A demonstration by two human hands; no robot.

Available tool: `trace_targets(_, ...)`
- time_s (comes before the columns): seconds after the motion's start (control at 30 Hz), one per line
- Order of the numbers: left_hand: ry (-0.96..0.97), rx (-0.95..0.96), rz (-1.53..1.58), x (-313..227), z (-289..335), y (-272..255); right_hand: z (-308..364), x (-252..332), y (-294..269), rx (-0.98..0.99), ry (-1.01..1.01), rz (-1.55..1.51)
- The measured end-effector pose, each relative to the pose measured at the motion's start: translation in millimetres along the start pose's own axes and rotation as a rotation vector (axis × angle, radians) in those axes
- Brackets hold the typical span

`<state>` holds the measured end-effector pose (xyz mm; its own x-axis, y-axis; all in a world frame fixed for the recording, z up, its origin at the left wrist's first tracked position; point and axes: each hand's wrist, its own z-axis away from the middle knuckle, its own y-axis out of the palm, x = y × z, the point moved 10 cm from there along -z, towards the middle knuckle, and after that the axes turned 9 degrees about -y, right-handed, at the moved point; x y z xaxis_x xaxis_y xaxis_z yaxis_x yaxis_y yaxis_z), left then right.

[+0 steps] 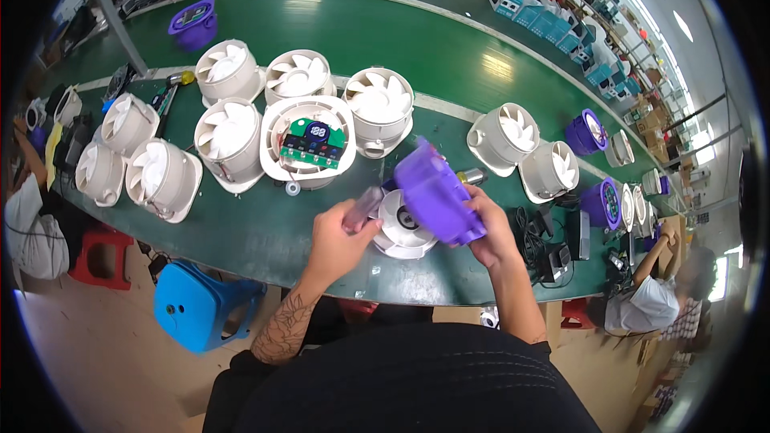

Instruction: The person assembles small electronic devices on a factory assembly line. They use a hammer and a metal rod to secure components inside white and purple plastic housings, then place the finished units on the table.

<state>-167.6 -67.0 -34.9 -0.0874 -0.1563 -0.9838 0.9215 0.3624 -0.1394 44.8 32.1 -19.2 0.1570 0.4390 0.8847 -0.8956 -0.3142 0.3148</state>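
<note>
My right hand (491,228) grips a purple plastic fan housing (437,192) by its right side, tilted above the bench. Under and beside it stands a white fan (399,230) with a dark round hub centre, partly covered by the housing. My left hand (341,236) is closed round a blurred, greyish-pink elongated piece (365,207), whose kind I cannot make out. Just beyond the left hand sits a cream fan unit (307,140) with a green circuit board (314,144) and small lit display. A yellow-and-black tool handle (473,176) shows behind the housing, near my right fingers.
Cream fan units (228,140) crowd the left and middle of the green bench (241,224); others (513,136) stand right. Black adapters and cables (553,261) lie right of my arm. Beyond runs a green belt (361,24). A blue stool (196,305) stands left; a co-worker (662,297) sits right.
</note>
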Motion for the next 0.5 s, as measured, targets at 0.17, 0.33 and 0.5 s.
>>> trace_targets(0.17,0.039,-0.094,0.119,-15.6,10.8,-7.9,1.3,-1.6,-11.9,-0.053,-0.051,0.064)
trace_targets(0.33,-0.040,-0.031,0.260,42.5,-14.9,1.9,-0.6,25.2,-9.5,-0.097,-0.330,0.332)
trace_targets(0.5,-0.265,0.096,0.538,42.1,-12.1,32.0,-18.6,-9.5,-22.3,-0.003,-0.203,0.219)
